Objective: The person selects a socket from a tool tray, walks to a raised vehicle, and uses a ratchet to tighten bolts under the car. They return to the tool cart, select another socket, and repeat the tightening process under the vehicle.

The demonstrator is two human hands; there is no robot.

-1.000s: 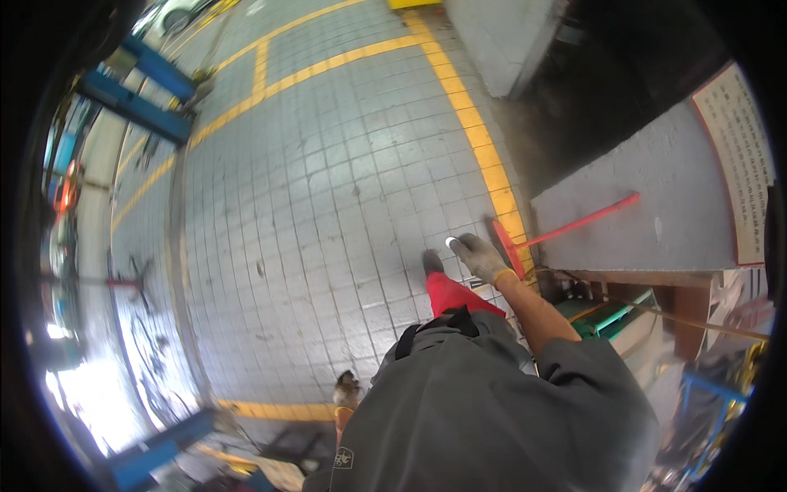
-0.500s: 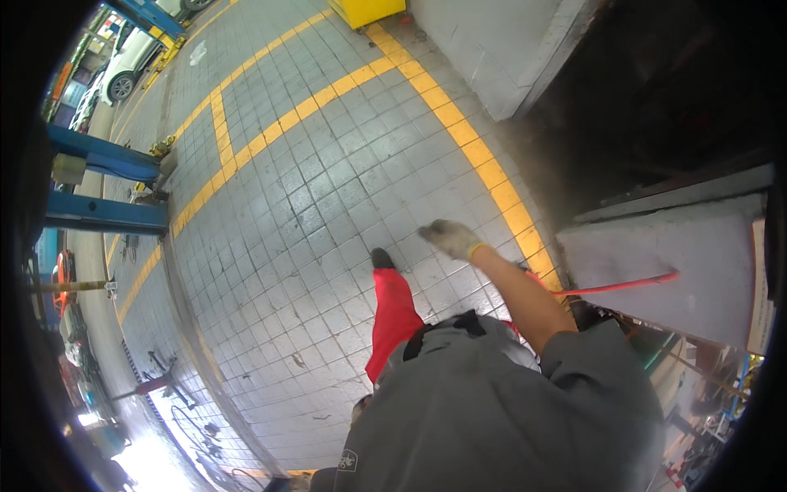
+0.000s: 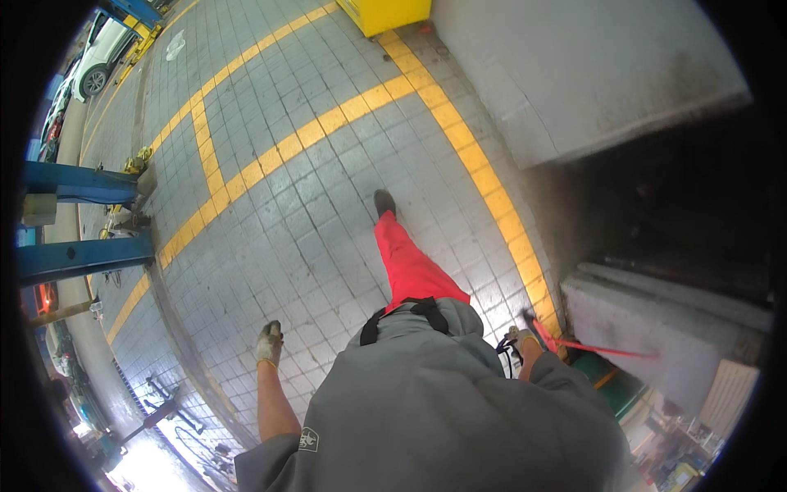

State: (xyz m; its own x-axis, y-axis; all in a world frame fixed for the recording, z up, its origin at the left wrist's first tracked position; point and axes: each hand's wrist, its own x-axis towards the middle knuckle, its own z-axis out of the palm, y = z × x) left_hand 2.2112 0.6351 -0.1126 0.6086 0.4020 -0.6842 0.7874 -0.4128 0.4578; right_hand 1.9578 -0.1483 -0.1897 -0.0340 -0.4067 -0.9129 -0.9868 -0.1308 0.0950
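Observation:
My left hand (image 3: pixel 269 343), in a pale work glove with darkened fingertips, hangs out to my left above the floor tiles. Its fingers are loosely bent and I see nothing in them. At my right side is my right hand (image 3: pixel 518 337), gloved too and partly hidden by my grey top. Dark thin cables (image 3: pixel 506 354) show beside it, and a red hose (image 3: pixel 586 348) runs just past it. Whether the hand touches either one cannot be made out. One leg in red trousers (image 3: pixel 402 250) is stretched forward with a dark shoe.
Grey floor tiles (image 3: pixel 320 221) carry yellow painted lines (image 3: pixel 484 176). A yellow cabinet (image 3: pixel 385 12) stands ahead, and a grey wall (image 3: pixel 590 74) borders a dark recess on the right. Blue lift posts (image 3: pixel 82 256) and a white car (image 3: pixel 105 57) are at left.
I have moved forward over the tiles. My right hand has swung back from in front of me to my side, and my left hand has come into view.

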